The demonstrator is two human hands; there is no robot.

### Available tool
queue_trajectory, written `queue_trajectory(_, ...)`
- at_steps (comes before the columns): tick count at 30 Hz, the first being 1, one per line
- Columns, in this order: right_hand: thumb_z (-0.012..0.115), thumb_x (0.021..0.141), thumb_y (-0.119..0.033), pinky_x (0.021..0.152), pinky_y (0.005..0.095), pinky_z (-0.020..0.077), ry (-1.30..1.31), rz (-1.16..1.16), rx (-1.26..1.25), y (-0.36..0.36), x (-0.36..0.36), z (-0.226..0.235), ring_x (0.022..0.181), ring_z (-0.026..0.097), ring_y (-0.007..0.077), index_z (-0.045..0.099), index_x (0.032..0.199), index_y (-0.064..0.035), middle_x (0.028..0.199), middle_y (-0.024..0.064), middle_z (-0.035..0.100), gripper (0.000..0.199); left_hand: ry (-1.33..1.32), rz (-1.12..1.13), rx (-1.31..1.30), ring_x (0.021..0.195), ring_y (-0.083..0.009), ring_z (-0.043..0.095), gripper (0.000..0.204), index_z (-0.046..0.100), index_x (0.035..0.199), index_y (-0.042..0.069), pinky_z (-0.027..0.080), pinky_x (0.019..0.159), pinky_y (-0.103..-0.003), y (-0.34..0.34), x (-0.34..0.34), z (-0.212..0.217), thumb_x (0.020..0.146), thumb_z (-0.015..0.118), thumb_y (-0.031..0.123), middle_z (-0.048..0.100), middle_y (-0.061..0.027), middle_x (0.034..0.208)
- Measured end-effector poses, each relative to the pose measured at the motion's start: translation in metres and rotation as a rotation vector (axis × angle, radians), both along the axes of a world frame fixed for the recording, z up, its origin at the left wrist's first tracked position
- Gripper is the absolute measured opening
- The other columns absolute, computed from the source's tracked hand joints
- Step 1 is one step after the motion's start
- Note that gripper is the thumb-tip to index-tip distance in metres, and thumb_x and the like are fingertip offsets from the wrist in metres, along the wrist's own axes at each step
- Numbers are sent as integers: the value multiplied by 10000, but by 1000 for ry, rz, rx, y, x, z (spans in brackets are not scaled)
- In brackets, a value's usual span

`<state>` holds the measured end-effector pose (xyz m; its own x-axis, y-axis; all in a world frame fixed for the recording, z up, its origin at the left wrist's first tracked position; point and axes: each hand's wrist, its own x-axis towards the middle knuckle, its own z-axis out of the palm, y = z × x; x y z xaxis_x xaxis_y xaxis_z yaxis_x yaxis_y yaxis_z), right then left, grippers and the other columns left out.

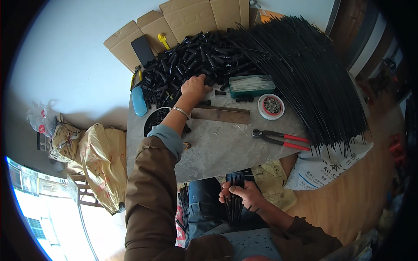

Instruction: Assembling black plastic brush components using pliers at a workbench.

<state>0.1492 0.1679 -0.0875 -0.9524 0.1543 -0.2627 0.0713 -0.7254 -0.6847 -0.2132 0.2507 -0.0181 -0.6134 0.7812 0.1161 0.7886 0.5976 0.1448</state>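
Head view. A grey stone-look tabletop [226,150] stands on a wooden floor against a pale wall, and every place below is given relative to it. Across its far half lies a heap of short black tubular parts [191,61], bordered beyond by flattened cardboard flaps [187,17]. A large fan of thin black rods [313,82] covers the tabletop's right side, its ends overhanging the right edge above a white sack [322,169].

The left hand [195,87] reaches out over the tabletop to the near edge of the heap, fingers curled down onto the black parts; whether one is already pinched cannot be told. The right hand [244,195] rests off the tabletop, below its near edge over the lap, closed around a small bundle of thin black rods [235,204]. The bundle's long axis runs roughly toward and away from the tabletop, the rod ends pointing up past the fingers toward its near edge.

The heap therefore lies well apart from the bundle, across the bare middle of the tabletop, and the left hand is plainly the nearer to it.

Also on the tabletop: a wooden block [222,115] at centre, red-handled pincers [278,138] near its right front, a green tray of pale pins [252,85], and a round tin of small fittings [271,105].
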Motion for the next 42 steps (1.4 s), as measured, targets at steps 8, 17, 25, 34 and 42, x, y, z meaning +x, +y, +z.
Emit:
queue_trajectory(8,529,959,-168,777,372,523,2,-21,-24,-7,7,-1,890,660,273,585,1099,-32,986,144,649,202,-14,60,135,937,-364,647,299,608,1076,117,533,787,-446,-8,4,0,798,661,212,666,-177,978)
queue_trajectory(17,503,962,-196,765,395,536,-13,12,-90,-15,1,10,827,660,262,527,1133,4,950,154,647,264,-974,-15,530,643,-139,601,206,646,945,2,497,572,-283,-68,23,29,819,644,164,614,-66,715)
queue_trajectory(25,448,979,-187,685,406,558,-16,5,-16,-33,-9,19,766,670,308,452,1118,-25,932,160,622,214,-1441,-81,710,694,-157,637,266,582,1075,-41,524,657,-264,-192,168,12,929,572,181,663,-98,813)
queue_trajectory(34,453,985,-207,657,378,567,-32,61,123,-64,-8,38,745,677,271,504,1060,-6,866,140,634,221,-2025,228,1283,862,-164,598,211,630,1085,37,500,803,-316,-259,231,-54,924,601,170,631,-76,961)
queue_trajectory(42,524,961,-293,643,360,572,7,43,180,-61,1,37,742,682,248,565,969,20,863,137,643,316,-2019,56,1223,890,-182,619,253,589,1141,22,519,831,-334,-247,233,-49,926,591,154,641,-75,949)
